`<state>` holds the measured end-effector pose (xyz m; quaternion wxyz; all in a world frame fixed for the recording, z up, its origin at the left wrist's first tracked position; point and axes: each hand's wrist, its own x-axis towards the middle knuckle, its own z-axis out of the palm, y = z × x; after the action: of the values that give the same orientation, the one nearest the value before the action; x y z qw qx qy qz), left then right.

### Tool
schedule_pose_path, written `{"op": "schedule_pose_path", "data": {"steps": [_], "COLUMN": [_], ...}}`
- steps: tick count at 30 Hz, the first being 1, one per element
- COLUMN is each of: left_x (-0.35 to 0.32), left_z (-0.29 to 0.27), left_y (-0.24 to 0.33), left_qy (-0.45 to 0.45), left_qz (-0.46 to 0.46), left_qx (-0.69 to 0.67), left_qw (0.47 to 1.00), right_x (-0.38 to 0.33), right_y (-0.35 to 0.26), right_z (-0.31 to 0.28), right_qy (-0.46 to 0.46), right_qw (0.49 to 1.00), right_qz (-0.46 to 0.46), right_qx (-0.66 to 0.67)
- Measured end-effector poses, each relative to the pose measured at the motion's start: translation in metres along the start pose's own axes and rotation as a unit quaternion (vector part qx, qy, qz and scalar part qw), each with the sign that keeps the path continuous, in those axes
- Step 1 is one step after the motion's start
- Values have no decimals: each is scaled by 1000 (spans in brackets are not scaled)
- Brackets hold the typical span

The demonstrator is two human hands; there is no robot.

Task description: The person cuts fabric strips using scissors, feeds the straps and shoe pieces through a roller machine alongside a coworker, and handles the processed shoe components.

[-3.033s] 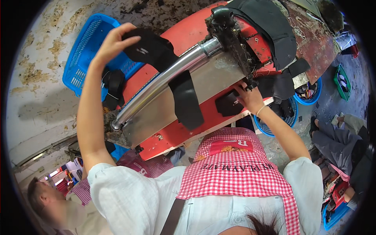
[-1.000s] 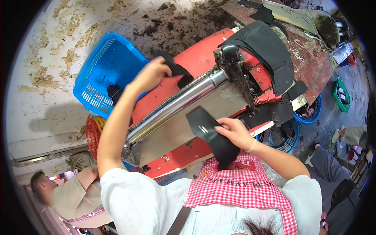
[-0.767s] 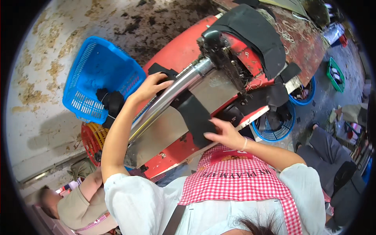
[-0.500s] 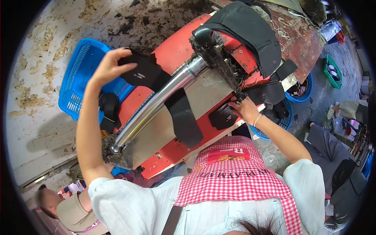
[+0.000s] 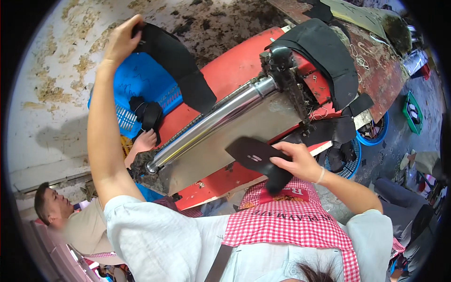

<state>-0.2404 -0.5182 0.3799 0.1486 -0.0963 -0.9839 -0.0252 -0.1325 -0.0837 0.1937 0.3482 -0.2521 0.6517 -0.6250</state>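
Note:
My left hand [image 5: 123,40] is raised at the far left, its fingers pinched on the end of a long black fabric piece [image 5: 171,66]. This piece hangs over the blue basket and the red machine bed, its lower end close to the far side of a shiny metal roller [image 5: 213,123]. Between thumb and fingers, my right hand [image 5: 300,162] grips another black fabric piece [image 5: 253,154] with a small pale mark. That piece is above the steel plate [image 5: 192,164] and the red near edge, on the near side of the roller.
A blue basket [image 5: 141,77] stands beyond the machine; another person's hand [image 5: 144,141] is at dark bundled pieces [image 5: 149,115] there. Stacked black pieces [image 5: 324,56] lie on the machine's right end. Blue baskets [image 5: 354,162] and a green one [image 5: 413,113] stand at right.
My left hand has moved up and away, drawing its piece clear of the roller's near side. My right hand has lifted a piece off the red edge. Another person's hand now shows near the basket.

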Motion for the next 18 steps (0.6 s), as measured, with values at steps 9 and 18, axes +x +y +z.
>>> {"op": "schedule_pose_path", "data": {"steps": [9,18], "left_x": [-93,-51], "left_z": [146,83], "left_y": [101,55], "left_qy": [-379,-218], "left_qz": [-150,-115], "left_qx": [-372,-371], "left_qw": [834,895], "right_x": [24,-8], "right_y": [22,107], "right_z": [58,-63], "right_qy": [97,59], "right_qw": [991,855], "right_qz": [-16,-128], "right_qx": [92,-500]}}
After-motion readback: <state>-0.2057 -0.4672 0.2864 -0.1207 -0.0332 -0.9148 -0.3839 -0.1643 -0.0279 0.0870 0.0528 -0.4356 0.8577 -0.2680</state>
